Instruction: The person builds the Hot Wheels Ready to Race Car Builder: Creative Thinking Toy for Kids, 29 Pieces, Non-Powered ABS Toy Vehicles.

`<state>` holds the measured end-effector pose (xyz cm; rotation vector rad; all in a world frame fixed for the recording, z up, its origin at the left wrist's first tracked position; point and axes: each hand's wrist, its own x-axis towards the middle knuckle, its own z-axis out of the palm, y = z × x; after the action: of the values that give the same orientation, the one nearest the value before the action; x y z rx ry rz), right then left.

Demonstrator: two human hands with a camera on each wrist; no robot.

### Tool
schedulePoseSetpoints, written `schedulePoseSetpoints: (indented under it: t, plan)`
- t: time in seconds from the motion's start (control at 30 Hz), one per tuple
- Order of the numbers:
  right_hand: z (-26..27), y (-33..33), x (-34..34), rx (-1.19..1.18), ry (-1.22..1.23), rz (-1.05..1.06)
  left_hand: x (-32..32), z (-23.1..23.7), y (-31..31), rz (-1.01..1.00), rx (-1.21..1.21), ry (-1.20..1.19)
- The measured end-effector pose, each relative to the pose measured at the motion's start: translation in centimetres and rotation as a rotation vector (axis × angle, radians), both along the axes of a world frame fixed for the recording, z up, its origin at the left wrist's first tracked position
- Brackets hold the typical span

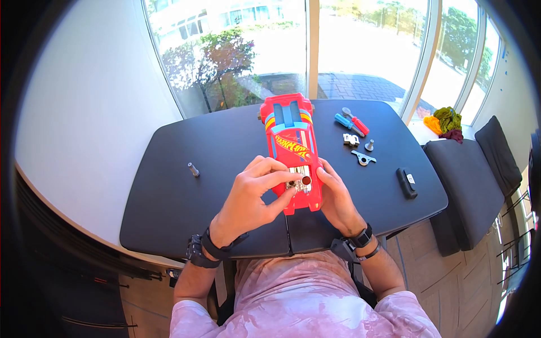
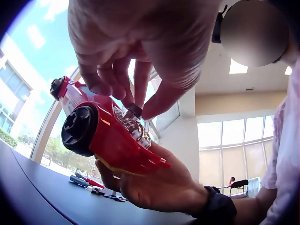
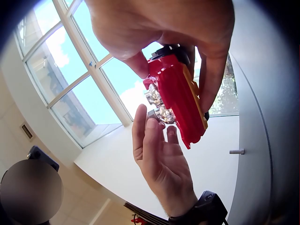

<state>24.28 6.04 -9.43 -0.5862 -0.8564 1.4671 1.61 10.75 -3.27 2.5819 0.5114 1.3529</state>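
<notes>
A red Hot Wheels toy car (image 1: 290,132) with yellow and blue stripes is held up over the table, its front pointing away. My right hand (image 1: 341,200) grips the car's right side near the rear, thumb on top and fingers beneath, as the right wrist view shows. At the chrome engine (image 1: 300,181), my left hand (image 1: 248,188) pinches a small dark grey piece (image 2: 134,110) between thumb and fingertips. The piece sits right at the engine's top; its lower part is hidden. A black wheel (image 2: 79,130) shows on the car's side.
On the black table (image 1: 225,135) lie a blue-handled tool (image 1: 348,124), a red-handled tool (image 1: 359,125), a chrome part (image 1: 351,139), a grey winged part (image 1: 363,159) and a black case (image 1: 406,183). Grey bolts stand right (image 1: 369,146) and left (image 1: 193,169). A chair (image 1: 468,180) holds cloths.
</notes>
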Motion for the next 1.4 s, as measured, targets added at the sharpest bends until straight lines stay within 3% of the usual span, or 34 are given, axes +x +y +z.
schedulePoseSetpoints:
  t: [0.1,0.3,0.8,0.9,1.03,1.13,1.23,1.33,1.4]
  plan:
    - [0.1,0.0,0.0,-0.002,0.003,0.001,0.4,1.6,-1.4,0.030,-0.134,-0.050]
    - [0.2,-0.1,-0.1,0.005,-0.003,-0.010,-0.3,0.5,-0.6,0.136,-0.030,0.017]
    - [-0.1,0.1,0.0,0.010,0.000,0.003,-1.3,1.6,0.5,-0.042,0.035,0.123]
    - [-0.1,0.1,-0.1,0.009,0.015,-0.005,-3.2,3.3,1.2,0.050,-0.033,0.071]
    - [-0.1,-0.1,-0.2,0.002,0.017,-0.014,-8.3,4.0,5.7,0.344,0.119,0.379]
    - [0.0,0.0,-0.1,-0.001,0.016,-0.016,-12.8,0.1,10.0,0.613,0.163,0.735]
    - [-0.1,0.0,-0.1,-0.001,0.017,-0.018,-16.1,-3.2,12.5,0.724,0.113,0.936]
    - [0.0,0.1,0.0,0.004,0.017,-0.019,-17.4,-4.3,14.0,0.804,-0.036,1.061]
    - [-0.1,0.1,0.0,0.006,0.014,-0.013,-18.7,-5.5,15.3,0.800,-0.051,1.016]
